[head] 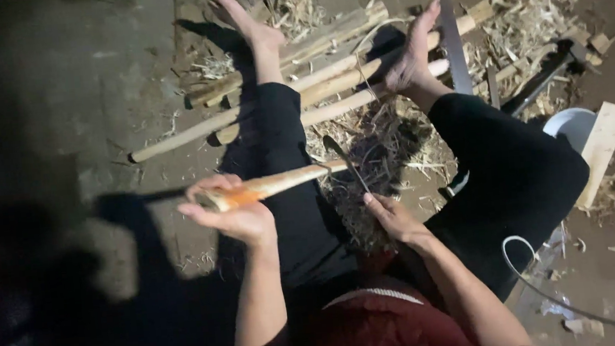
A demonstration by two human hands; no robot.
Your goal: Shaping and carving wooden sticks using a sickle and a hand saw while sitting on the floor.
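Note:
My left hand (233, 211) grips the near end of a peeled wooden stick (279, 184) that points right across my lap. My right hand (391, 217) holds the handle of a curved knife (343, 161), whose dark blade rests against the stick's far end. I sit on the ground with legs in black trousers stretched forward and bare feet (250, 24) resting among the wood.
Several peeled sticks (293, 96) lie across the ground under my legs amid wood shavings (379, 144). A long saw blade (454, 49), a hammer-like tool (551, 70), a white bowl (572, 126) and a pale plank (602, 149) lie at the right. A thin cable (555, 292) loops by my right side.

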